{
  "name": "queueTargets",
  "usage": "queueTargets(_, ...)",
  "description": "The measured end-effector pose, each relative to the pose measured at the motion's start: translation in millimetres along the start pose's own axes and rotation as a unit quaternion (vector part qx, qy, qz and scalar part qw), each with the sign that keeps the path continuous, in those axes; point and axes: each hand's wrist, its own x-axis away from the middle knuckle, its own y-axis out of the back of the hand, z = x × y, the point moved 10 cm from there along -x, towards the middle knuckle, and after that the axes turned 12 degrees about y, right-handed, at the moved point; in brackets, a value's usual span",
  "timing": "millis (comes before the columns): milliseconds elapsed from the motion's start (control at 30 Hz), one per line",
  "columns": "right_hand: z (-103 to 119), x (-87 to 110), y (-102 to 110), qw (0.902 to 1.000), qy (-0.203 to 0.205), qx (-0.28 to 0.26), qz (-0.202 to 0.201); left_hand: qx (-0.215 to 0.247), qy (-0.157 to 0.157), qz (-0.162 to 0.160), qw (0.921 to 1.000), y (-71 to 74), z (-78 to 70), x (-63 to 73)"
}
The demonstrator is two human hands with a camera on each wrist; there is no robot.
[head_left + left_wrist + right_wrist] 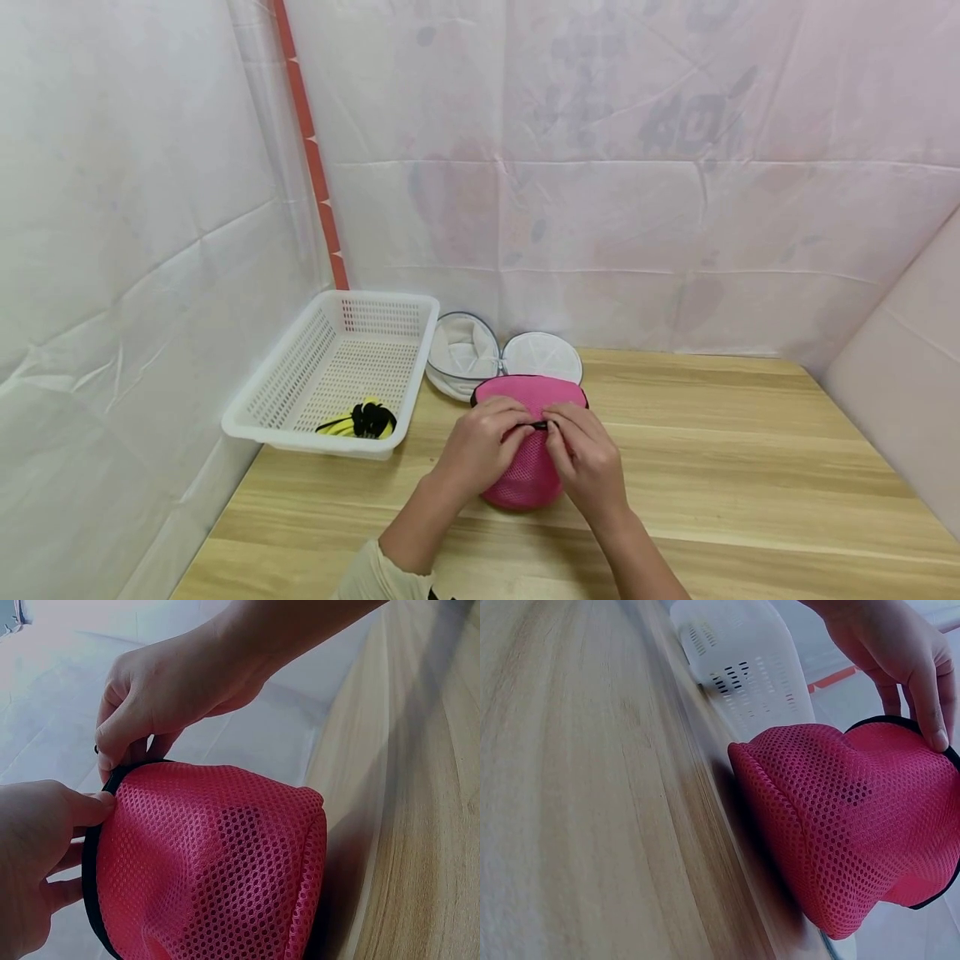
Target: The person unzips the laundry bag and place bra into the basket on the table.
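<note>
A pink mesh bag (522, 479) with black edging (91, 877) stands on the table in front of me. My left hand (477, 446) pinches the black edging at the bag's upper side between thumb and fingers. Close beside it, my right hand (590, 458) pinches the same edging, a short black stretch showing between the two hands. The bag's mesh side bulges below the fingers in both wrist views. What is inside the bag cannot be made out.
Left of the bag sits a white perforated basket (306, 435) holding a yellow and black bundle (367, 419). Behind the bag lies a white mesh case (465, 346) with dark edging, its round lid (542, 354) folded out. White sheeting (600, 217) encloses the wooden table (750, 467).
</note>
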Motion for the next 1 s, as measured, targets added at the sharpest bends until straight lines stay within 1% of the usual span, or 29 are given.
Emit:
queueTargets(333,-5.1,0.5,4.1,0.9999,-0.007,0.013,-0.009,0.0,0.014,-0.003,0.9999,0.4,6.6,-0.7)
queueTargets(533,-8.4,1.4,6.3,0.9996,-0.015,0.023,-0.008,-0.002,0.015,-0.009,0.9998,2.4,10.2,-1.0)
queueTargets(767,-12.7,2.2,9.4,0.9993,-0.018,0.023,-0.022,-0.002,0.013,-0.017,0.9998,5.8,13.4,-1.6)
queueTargets(1000,-14.2,3.7,7.5,0.9993,-0.029,0.021,-0.013,-0.004,0.008,-0.023,0.9997,6.3,12.0,-1.8)
